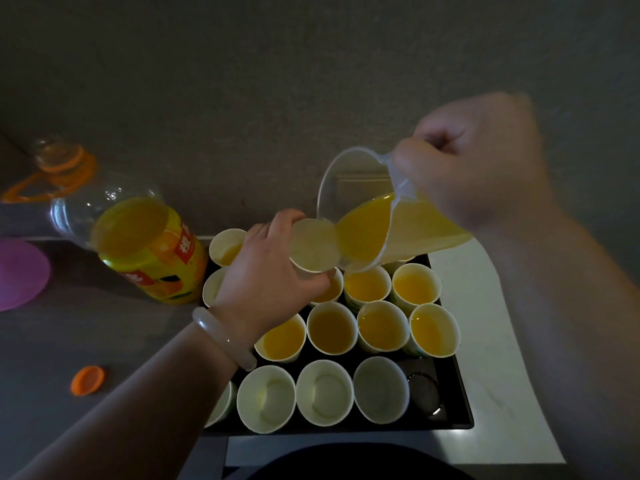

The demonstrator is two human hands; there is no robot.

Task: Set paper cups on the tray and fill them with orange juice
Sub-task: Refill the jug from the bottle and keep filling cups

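A black tray [453, 389] holds several white paper cups. Those in the back and middle rows, like one cup [382, 325], contain orange juice, while the front-row cups, like one [323, 393], look empty. My left hand [266, 271] grips an empty paper cup [313, 245], lifted above the tray and tilted. My right hand [478, 168] holds the handle of a clear plastic pitcher [374, 220] with orange juice in it. The pitcher is tipped with its rim against the lifted cup. An empty slot [424, 393] shows at the tray's front right.
An open orange juice bottle [138, 230], partly full, stands left of the tray on the grey counter. Its orange cap [87, 380] lies nearer on the counter. A purple disc [19, 271] sits at the left edge. A white surface [491, 341] lies right of the tray.
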